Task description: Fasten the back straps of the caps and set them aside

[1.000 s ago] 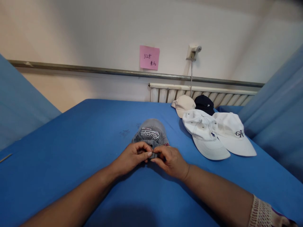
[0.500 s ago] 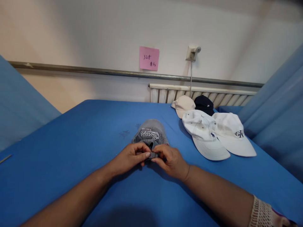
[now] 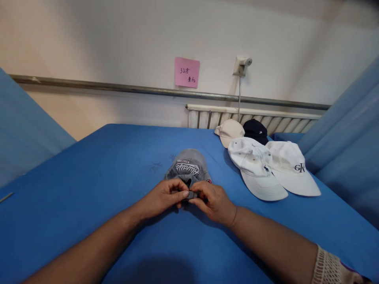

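Note:
A grey baseball cap (image 3: 189, 159) with white "Always" lettering lies on the blue-covered table (image 3: 89, 173), its back strap (image 3: 192, 195) toward me. My left hand (image 3: 166, 197) pinches the strap's left part between thumb and fingers. From the other side, my right hand (image 3: 214, 201) grips the strap's right part. The two hands are close together, with a short stretch of strap showing between the fingertips. Part of the cap's back edge is hidden behind my fingers.
At the right lie a white cap with a small dark logo (image 3: 254, 165), a white "CK" cap (image 3: 291, 165), a beige cap (image 3: 230, 130) and a navy cap (image 3: 255, 130). A thin stick (image 3: 6, 197) lies far left. Behind stand a radiator (image 3: 204, 118) and a metal rail (image 3: 118, 88).
Both hands keep their hold on the cap's strap, with only a very slight shift of the fingers. The other caps have not moved.

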`<action>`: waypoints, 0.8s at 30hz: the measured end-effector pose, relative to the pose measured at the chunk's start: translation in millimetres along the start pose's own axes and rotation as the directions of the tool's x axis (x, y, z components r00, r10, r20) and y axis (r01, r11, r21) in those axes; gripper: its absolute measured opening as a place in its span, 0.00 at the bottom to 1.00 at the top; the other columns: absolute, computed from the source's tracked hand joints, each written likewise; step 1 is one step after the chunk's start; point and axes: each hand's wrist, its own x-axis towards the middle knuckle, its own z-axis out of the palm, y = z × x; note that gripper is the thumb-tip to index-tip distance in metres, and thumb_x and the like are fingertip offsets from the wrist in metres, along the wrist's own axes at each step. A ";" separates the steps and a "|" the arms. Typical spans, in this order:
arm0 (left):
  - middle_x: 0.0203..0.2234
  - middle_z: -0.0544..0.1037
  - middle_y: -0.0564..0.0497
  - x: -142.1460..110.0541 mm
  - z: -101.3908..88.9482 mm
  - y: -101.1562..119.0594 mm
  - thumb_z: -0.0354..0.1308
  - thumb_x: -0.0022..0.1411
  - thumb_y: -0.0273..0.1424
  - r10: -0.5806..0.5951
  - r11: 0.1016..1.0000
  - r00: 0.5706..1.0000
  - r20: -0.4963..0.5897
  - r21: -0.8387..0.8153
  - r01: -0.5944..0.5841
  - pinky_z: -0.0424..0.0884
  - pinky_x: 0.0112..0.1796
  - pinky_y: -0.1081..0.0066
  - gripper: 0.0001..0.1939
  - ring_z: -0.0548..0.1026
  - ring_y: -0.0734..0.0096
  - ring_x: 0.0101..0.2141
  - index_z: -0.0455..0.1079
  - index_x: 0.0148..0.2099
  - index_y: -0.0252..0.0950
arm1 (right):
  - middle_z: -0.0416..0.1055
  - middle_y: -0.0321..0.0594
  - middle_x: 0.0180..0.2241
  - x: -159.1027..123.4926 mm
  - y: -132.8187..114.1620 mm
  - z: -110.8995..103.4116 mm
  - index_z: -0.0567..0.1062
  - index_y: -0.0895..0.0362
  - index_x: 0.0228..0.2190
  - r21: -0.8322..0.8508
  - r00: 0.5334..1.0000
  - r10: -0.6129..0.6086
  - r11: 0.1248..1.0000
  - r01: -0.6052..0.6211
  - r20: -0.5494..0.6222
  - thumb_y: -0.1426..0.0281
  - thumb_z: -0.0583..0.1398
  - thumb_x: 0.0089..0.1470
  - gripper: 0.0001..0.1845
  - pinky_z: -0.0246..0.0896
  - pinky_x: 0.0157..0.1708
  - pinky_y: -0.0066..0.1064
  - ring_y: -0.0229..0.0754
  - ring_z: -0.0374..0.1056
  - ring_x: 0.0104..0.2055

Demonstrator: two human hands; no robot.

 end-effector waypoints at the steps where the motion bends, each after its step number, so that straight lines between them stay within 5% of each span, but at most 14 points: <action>1: 0.19 0.71 0.55 0.2 -0.8 -0.6 0.59 0.59 0.43 -0.012 1.000 1.000 -0.002 -0.004 0.012 0.58 0.22 0.75 0.16 0.65 0.78 0.19 0.69 0.36 0.34 | 0.75 0.43 0.40 -0.3 0.2 0.0 0.68 0.55 0.44 0.001 1.000 -0.002 1.000 0.002 -0.005 0.65 0.60 0.60 0.12 0.67 0.33 0.30 0.37 0.70 0.30; 24: 0.18 0.70 0.56 3.7 -4.7 -9.0 0.62 0.56 0.42 -0.035 0.999 0.999 0.030 -0.014 0.035 0.60 0.23 0.75 0.16 0.67 0.77 0.19 0.67 0.33 0.34 | 0.75 0.43 0.38 0.5 -1.1 -0.3 0.68 0.55 0.44 0.007 0.999 0.005 1.000 -0.005 0.048 0.65 0.59 0.60 0.11 0.67 0.32 0.30 0.38 0.70 0.31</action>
